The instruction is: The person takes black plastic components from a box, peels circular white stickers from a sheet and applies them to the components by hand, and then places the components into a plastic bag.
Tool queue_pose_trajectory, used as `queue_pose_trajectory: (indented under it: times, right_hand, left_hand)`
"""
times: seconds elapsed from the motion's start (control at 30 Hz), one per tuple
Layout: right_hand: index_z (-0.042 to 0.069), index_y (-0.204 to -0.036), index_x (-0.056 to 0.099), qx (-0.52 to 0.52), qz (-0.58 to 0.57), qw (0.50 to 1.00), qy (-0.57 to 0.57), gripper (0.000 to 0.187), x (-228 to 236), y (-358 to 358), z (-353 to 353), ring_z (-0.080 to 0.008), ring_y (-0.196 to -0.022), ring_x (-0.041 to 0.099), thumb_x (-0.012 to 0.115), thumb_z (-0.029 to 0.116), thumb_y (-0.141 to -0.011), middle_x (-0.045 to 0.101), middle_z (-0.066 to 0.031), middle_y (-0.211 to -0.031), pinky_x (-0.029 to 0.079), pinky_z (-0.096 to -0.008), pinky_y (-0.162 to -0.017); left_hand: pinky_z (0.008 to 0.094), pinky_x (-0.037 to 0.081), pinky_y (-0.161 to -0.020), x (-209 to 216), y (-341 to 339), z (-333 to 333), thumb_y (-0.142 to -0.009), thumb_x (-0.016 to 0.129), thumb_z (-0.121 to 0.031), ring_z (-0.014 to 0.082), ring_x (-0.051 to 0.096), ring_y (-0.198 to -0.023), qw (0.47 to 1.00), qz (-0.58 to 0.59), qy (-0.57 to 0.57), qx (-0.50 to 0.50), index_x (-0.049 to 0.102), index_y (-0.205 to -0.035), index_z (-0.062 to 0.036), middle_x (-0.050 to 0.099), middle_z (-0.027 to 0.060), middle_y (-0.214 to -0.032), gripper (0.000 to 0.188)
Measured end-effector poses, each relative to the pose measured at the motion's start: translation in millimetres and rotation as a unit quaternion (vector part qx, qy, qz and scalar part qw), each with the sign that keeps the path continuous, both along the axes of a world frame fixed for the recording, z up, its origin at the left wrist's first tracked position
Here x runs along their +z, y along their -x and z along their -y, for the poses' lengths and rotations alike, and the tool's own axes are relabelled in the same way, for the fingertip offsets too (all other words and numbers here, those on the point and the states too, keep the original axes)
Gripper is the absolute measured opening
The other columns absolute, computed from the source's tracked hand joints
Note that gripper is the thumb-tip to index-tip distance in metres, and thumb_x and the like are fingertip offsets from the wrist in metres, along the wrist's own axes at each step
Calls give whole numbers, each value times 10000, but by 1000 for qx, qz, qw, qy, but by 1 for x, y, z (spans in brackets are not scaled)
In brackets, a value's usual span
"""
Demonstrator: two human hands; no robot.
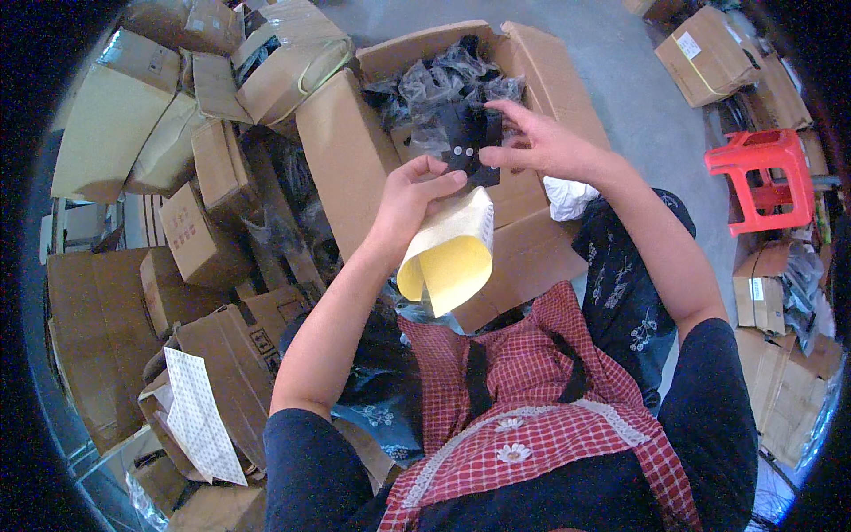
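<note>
My left hand (412, 199) is closed, pinching the lower edge of a dark flat piece (467, 133) with several small white dots in a row. The same hand holds a curled sheet (461, 257), pale outside and yellow inside, which hangs below the fingers. My right hand (554, 151) reaches in from the right with thumb and fingers apart. Its thumb tip is at the last white dot, and its forefinger is near the piece's upper right edge. Behind the hands stands an open cardboard box (341, 151) holding several dark items in clear plastic bags (443, 80).
Many cardboard boxes (115, 115) are stacked at the left. A white sheet printed with dots (202, 417) leans there. On the right are a red plastic stool (762, 160) and more boxes (709, 58). A crumpled white item (569, 198) lies beside my knee.
</note>
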State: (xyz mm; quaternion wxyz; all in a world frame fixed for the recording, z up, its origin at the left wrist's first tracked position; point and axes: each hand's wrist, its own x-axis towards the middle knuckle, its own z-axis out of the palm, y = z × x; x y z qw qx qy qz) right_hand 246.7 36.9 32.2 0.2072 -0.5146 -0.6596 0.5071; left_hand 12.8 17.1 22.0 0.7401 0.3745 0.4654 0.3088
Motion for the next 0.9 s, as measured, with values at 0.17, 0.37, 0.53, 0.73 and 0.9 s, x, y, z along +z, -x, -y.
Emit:
queue_pose_trajectory:
  times: [0.17,0.37,0.53,0.73,0.9]
  right_hand:
    - [54,-1322,456,10,-36,999,34,654,-3,13,6,-199,-906,655,715,415,-843,642,-111,-1081,584,-337,-642]
    - [56,-1283,490,-56,-136,987,66,573,-11,32,7,-166,-968,615,736,321,-838,620,-56,-1121,556,-318,-751]
    - [77,-1191,582,-134,-232,963,-2,564,-22,49,8,-132,-896,605,822,316,-741,649,-24,-1015,526,-306,-764]
    - [39,-1084,619,-198,-292,932,-79,379,-26,46,-1,-158,-908,615,750,198,-766,653,-33,-951,506,-307,-831]
    - [16,-1001,569,-223,-312,918,98,315,-23,5,-14,-188,-795,624,593,141,-714,631,-76,-877,520,-326,-703]
  left_hand:
    - [197,301,-437,-1,-2,6,-850,712,-103,27,420,-500,999,3,-40,7,554,-832,-118,579,-39,-696,160]
    - [239,474,-574,-20,-6,6,-871,682,-95,88,594,-683,990,-33,-135,29,552,-936,-66,635,16,-805,148]
    - [320,506,-653,-28,-17,5,-833,722,-152,140,654,-783,923,-194,-332,26,563,-1015,-61,689,43,-865,258]
    - [342,432,-1002,-27,-10,5,-791,710,-95,205,538,-1188,954,-42,-293,-53,511,-1324,0,587,104,-1269,577]
    - [368,449,-999,-15,4,-3,-778,511,-57,254,587,-1132,989,62,-130,-43,551,-1258,0,592,149,-1268,485]
